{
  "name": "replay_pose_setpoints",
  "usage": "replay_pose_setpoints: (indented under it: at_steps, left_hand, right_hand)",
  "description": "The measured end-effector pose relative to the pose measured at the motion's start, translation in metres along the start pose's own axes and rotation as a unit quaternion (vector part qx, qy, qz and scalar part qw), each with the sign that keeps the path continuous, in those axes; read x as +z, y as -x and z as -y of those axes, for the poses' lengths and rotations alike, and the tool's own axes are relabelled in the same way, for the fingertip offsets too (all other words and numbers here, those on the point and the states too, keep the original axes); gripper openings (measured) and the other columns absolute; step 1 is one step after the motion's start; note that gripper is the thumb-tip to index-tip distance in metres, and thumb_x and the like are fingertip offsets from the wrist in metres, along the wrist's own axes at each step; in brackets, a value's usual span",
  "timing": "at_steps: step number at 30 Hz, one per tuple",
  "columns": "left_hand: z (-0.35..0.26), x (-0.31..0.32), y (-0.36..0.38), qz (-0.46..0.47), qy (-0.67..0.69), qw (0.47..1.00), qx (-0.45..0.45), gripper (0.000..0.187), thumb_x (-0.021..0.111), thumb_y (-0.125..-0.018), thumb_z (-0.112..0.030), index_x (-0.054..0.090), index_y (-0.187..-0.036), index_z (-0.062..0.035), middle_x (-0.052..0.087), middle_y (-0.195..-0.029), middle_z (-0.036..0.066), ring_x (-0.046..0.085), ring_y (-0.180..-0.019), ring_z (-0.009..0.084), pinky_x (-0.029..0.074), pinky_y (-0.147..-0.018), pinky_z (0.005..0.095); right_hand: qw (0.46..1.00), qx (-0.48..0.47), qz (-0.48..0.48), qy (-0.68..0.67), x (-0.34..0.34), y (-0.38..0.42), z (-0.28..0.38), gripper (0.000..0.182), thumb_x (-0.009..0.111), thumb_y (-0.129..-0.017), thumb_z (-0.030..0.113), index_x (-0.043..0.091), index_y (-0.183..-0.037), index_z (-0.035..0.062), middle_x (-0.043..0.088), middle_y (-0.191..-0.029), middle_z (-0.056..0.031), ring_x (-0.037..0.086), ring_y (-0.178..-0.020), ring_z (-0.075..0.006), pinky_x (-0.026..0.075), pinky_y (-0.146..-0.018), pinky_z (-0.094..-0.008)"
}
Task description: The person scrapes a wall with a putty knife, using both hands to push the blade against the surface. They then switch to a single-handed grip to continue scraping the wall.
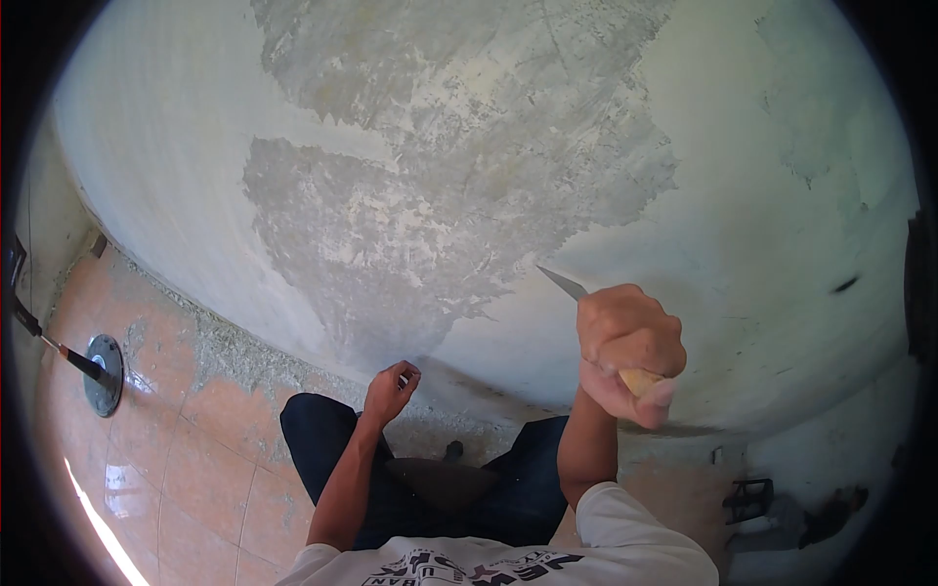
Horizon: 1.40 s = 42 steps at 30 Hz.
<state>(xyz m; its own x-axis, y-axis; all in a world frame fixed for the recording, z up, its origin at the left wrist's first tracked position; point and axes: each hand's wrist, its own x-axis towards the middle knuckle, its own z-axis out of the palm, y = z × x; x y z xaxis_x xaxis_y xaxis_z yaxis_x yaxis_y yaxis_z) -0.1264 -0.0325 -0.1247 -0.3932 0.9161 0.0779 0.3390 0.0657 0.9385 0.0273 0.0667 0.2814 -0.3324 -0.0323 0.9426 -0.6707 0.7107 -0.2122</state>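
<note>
My right hand (633, 354) is closed round the pale handle of a scraper (564, 284). Its narrow metal blade points up and left, with the tip right at the lower edge of the bare patch. That rough grey patch (420, 186) on the wall (176, 166) is where the white coat is gone. Low by the foot of the wall, my left hand (391, 391) hangs between my knees and the patch. Its fingers are loosely curled, and nothing shows in them.
Flakes of scraped coating (234, 352) lie along the wall's base on the tiled floor (195, 469). A stand with a round black base (103, 376) rises at the left. Toward the lower right, a person (831, 518) appears beside a dark chair (748, 500).
</note>
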Motion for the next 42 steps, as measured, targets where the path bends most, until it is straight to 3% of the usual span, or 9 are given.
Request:
replay_pose_setpoints:
  at_steps: [37,42]
  left_hand:
    - [0.000,0.003,0.001,0.008,0.007,1.000,0.009,0.016,0.073,-0.098,-0.018,0.074,-0.107,-0.0043,0.079,-0.096,0.013,0.076,-0.076,0.0291,0.059,-0.072,0.0411]
    - [0.003,0.005,0.001,0.004,0.006,1.000,0.009,0.017,0.073,-0.098,-0.019,0.074,-0.107,-0.0043,0.079,-0.095,0.013,0.075,-0.076,0.0295,0.059,-0.072,0.0414]
  right_hand:
    - [0.999,0.034,-0.027,0.030,-0.005,0.011,-0.004,0.058,0.046,-0.107,0.045,0.051,-0.067,0.0037,0.043,-0.049,0.0005,0.034,-0.035,-0.0108,0.025,-0.036,-0.0253]
    - [0.998,0.030,-0.046,0.016,-0.003,0.014,-0.016,0.053,0.047,-0.104,0.040,0.052,-0.067,0.0022,0.041,-0.049,0.0005,0.034,-0.035,-0.0110,0.026,-0.035,-0.0267]
